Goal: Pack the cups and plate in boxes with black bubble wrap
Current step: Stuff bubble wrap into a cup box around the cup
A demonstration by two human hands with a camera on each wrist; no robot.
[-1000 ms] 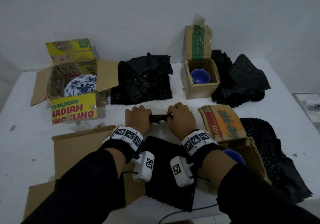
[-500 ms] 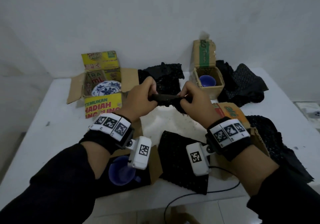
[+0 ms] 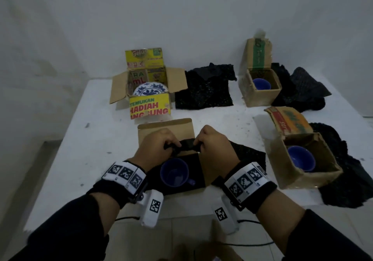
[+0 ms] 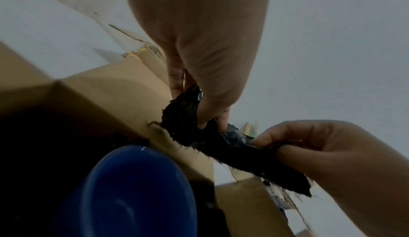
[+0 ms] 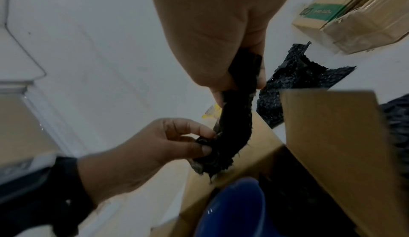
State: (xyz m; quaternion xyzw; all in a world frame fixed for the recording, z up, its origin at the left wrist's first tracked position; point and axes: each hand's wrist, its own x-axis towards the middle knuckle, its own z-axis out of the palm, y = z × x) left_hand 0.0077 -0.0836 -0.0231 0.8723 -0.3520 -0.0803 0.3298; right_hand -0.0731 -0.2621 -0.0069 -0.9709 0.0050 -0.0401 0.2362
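Note:
Both hands hold a rolled strip of black bubble wrap (image 3: 186, 148) just above the near cardboard box (image 3: 165, 128). My left hand (image 3: 159, 145) pinches its left end and my right hand (image 3: 212, 144) grips its right end. Inside that box a blue cup (image 3: 174, 173) sits upright on black lining. The same strip (image 4: 221, 141) shows in the left wrist view above the cup (image 4: 132, 193), and the strip (image 5: 232, 121) hangs over the cup (image 5: 234, 211) in the right wrist view. A blue-and-white plate (image 3: 150, 89) leans in the yellow box (image 3: 149, 107).
Two more boxes each hold a blue cup: one at the back right (image 3: 260, 91), one at the near right (image 3: 302, 160). Black bubble wrap sheets lie at the back middle (image 3: 203, 91), back right (image 3: 302, 91), under the right box (image 3: 353, 176) and beside my right wrist (image 3: 248, 154).
Both hands carried the rolled strip from the table's middle, lifted it, then brought it down over the near box with the blue cup. The camera view shifted with my head.

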